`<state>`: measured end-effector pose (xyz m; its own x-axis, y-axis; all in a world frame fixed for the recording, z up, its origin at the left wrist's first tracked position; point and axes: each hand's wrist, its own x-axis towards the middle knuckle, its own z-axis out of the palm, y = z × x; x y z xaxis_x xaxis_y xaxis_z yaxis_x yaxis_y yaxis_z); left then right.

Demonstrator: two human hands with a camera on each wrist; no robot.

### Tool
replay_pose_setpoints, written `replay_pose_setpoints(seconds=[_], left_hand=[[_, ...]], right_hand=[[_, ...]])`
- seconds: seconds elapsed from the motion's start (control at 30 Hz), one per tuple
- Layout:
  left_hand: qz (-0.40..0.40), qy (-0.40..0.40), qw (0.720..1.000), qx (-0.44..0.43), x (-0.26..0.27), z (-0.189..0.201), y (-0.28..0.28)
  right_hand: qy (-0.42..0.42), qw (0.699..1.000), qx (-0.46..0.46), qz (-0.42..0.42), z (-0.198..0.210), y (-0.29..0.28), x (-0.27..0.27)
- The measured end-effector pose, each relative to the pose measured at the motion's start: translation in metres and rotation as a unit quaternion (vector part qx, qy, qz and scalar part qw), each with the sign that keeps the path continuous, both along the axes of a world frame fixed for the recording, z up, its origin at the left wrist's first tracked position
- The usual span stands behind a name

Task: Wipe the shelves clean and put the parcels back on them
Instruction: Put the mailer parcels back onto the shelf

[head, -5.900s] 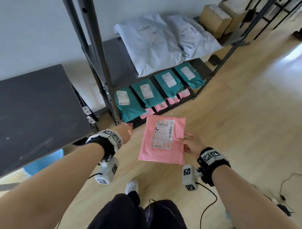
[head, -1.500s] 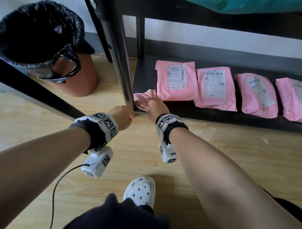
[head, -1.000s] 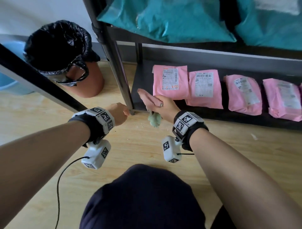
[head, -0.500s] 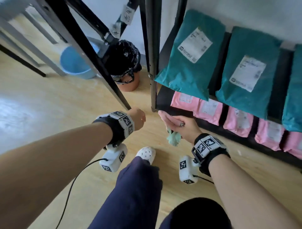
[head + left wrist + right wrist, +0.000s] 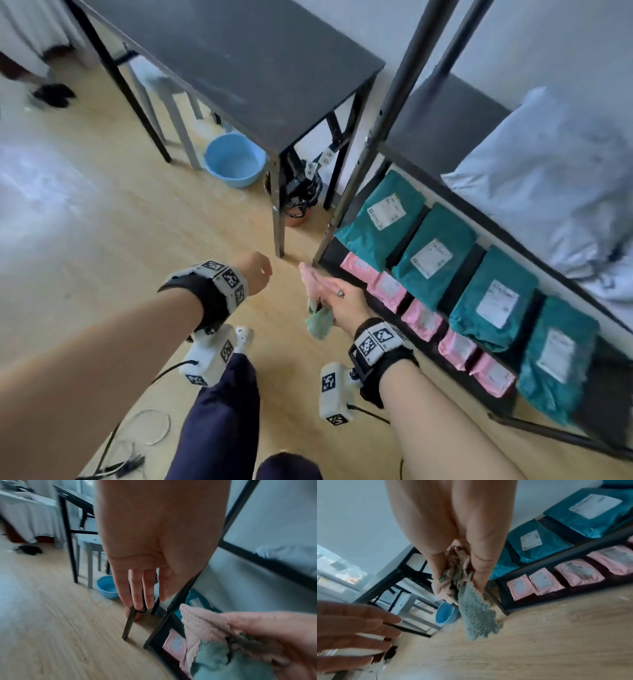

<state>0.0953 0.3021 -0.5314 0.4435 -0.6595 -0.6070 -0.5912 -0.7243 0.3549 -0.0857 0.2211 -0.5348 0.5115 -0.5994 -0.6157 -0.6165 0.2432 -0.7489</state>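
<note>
1. A dark desk is seen left of the rack, against the wall.
2. A blue basin is set on the wooden floor under the desk.
3. A bin lined with a black bag is placed by the desk's front leg.
4. A grey stool is tucked under the desk.
5. Loose cables are coiled on the floor.

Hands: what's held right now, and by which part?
The right hand grips a pink-and-green cloth by its bunched upper part; the green end hangs free below. The left hand holds nothing, fingers relaxed.
</note>
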Motion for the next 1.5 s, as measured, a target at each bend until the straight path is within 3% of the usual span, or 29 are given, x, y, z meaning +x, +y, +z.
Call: replay_pose_setpoints(seconds=[0.1, 0.33, 0.67, 0.87, 1.1, 1.27, 1.5], left_hand=[[0.023, 0.014, 0.999, -0.027, 0.008, 0.040, 0.019], [-0.020, -0.041, 0.999, -0.027, 0.072, 0.102, 0.059], [-0.186, -0.142, 0.972, -0.019, 0.225, 0.163, 0.045], [-0.272, -0.215, 0.938, 0.000, 0.288, 0.187, 0.007], [-0.262, -0.176, 0.949, -0.010, 0.342, 0.181, -0.049], [-0.290, -0.168, 0.942, 0.020, 0.376, 0.178, -0.096], [-0.316, -0.151, 0.936, 0.041, 0.407, 0.175, -0.175]], right_hand=[[-0.001, 1.000, -0.025, -0.003, 0.046, 0.025, 0.014], [0.001, 0.996, -0.079, -0.041, 0.132, 0.060, 0.084], [-0.030, 0.976, -0.125, -0.177, 0.177, 0.063, 0.214], [-0.026, 0.971, -0.141, -0.191, 0.187, 0.030, 0.275], [0.009, 0.959, -0.197, -0.202, 0.182, -0.032, 0.324], [0.074, 0.940, -0.217, -0.253, 0.150, -0.092, 0.366], [0.075, 0.942, -0.251, -0.209, 0.125, -0.146, 0.412]])
